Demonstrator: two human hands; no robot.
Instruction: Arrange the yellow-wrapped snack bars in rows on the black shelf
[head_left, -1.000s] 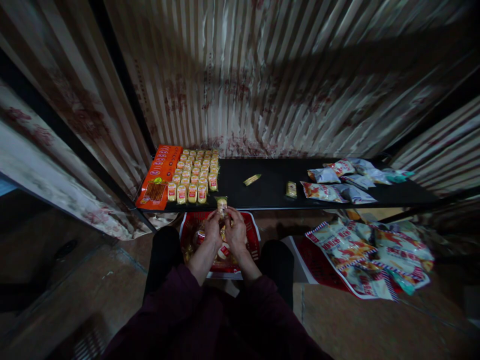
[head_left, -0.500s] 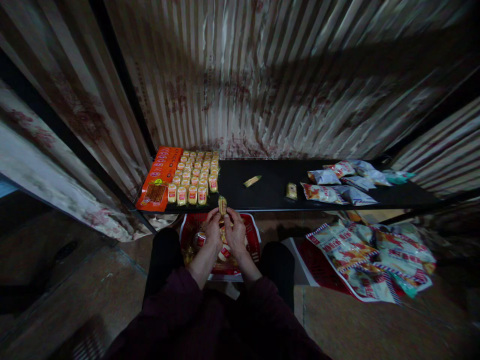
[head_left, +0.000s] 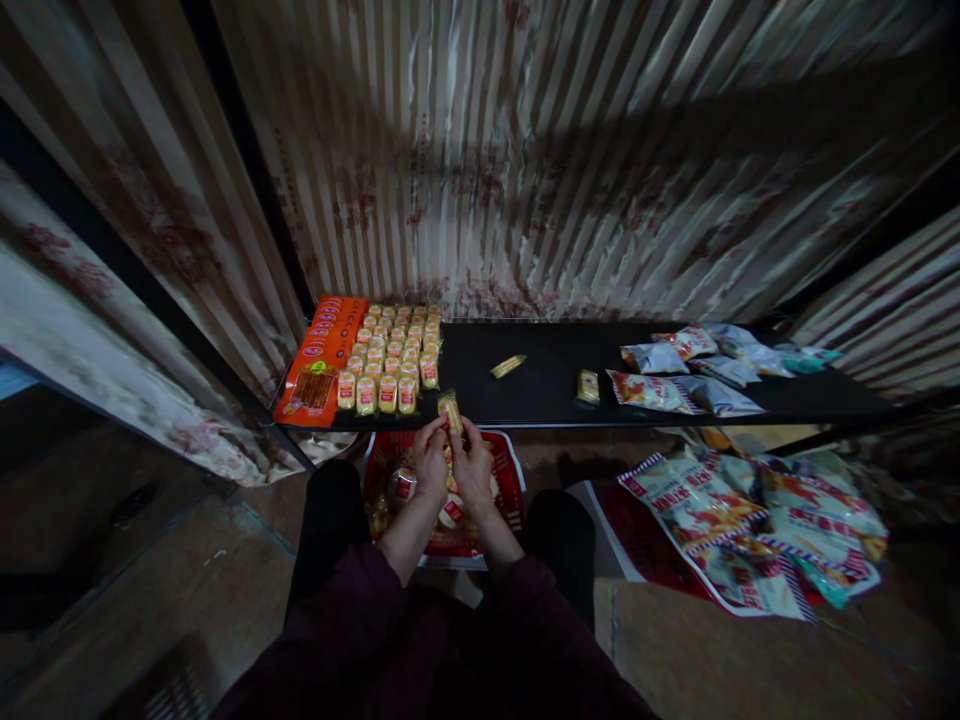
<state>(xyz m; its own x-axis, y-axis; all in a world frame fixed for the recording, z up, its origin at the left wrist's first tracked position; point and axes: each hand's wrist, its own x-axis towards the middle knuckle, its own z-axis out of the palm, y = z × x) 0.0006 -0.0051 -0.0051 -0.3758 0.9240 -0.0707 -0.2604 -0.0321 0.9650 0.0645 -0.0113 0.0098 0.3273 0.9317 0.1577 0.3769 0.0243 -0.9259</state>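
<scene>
Between the fingertips of my left hand (head_left: 430, 458) and my right hand (head_left: 472, 467) is a small wrapped snack cake (head_left: 449, 411), held tilted at the shelf's front edge. Both hands are closed on it, above a red basket (head_left: 514, 487) with white rim that holds loose wrapped snacks (head_left: 405, 486). Rows of similar wrapped cakes (head_left: 387, 393) stand on the black shelf (head_left: 480, 403), just left of the held one. Two more lie apart on the shelf: one on its side (head_left: 508, 366), another farther right (head_left: 588, 387).
An orange snack packet (head_left: 316, 370) lies at the shelf's left end. Several chip-like bags (head_left: 652, 391) lie at its right. Below, a second red basket (head_left: 660, 540) overflows with larger snack bags (head_left: 697, 500). A striped curtain (head_left: 480, 200) hangs behind the shelf.
The held snack cake has turned in my fingers and shows more of its label side. My hands stay over the basket. The view has shifted slightly.
</scene>
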